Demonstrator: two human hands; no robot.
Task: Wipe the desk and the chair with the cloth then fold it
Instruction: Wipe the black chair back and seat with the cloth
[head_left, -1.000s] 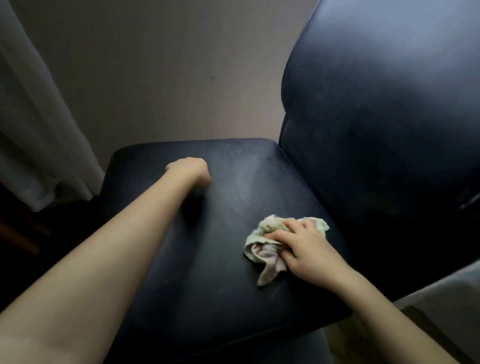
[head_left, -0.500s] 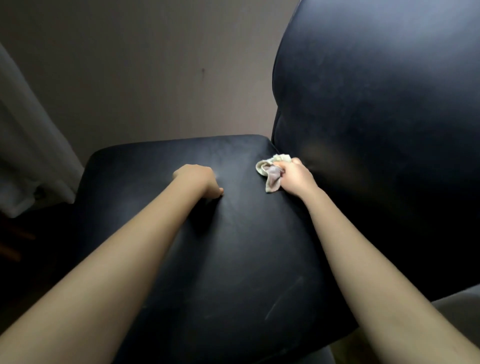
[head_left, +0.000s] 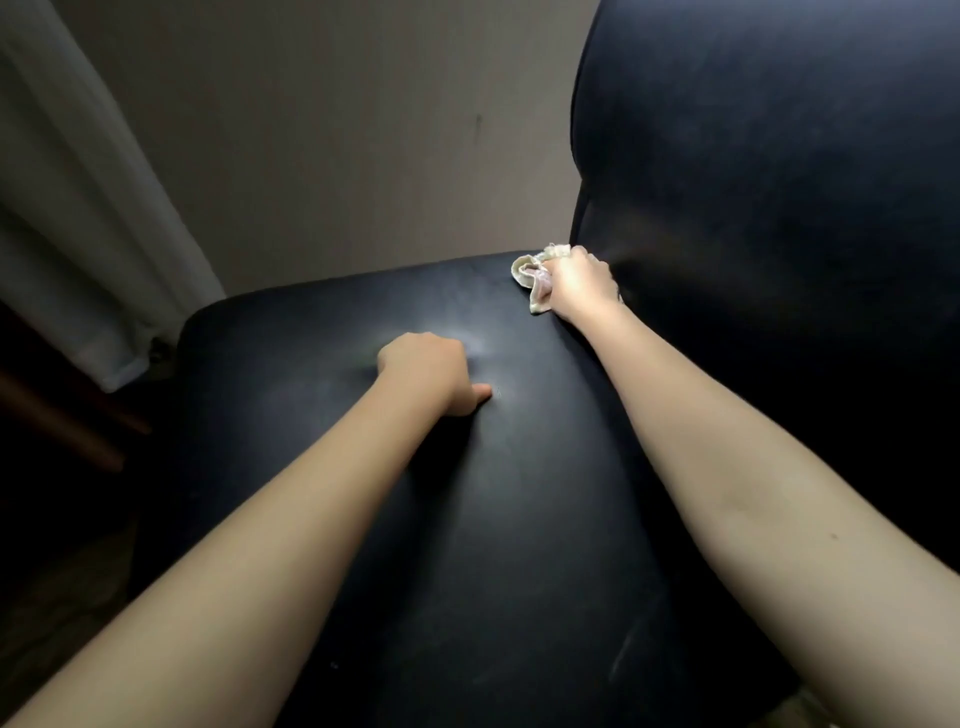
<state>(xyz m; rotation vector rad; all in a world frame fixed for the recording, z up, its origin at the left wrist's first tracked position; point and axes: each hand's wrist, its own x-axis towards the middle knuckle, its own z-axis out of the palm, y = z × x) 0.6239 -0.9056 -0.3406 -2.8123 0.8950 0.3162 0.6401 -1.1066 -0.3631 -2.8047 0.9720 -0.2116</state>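
Observation:
A dark blue padded chair fills the view, its seat (head_left: 467, 519) in the middle and its backrest (head_left: 779, 182) upright on the right. My right hand (head_left: 579, 283) grips a crumpled pale green and pink cloth (head_left: 532, 275) and presses it on the seat's far corner, where the seat meets the backrest. My left hand (head_left: 434, 376) rests on the middle of the seat as a loose fist, fingers curled under and thumb pointing right, holding nothing.
A pale curtain (head_left: 78, 208) hangs at the left and ends near the seat's far left corner. A plain beige wall (head_left: 337, 130) stands behind the chair. Dark floor and a brown wooden bar (head_left: 57, 421) lie at the lower left.
My right hand has swept the cloth from the seat's near right part to its far corner by the backrest. My left hand stayed resting on the seat.

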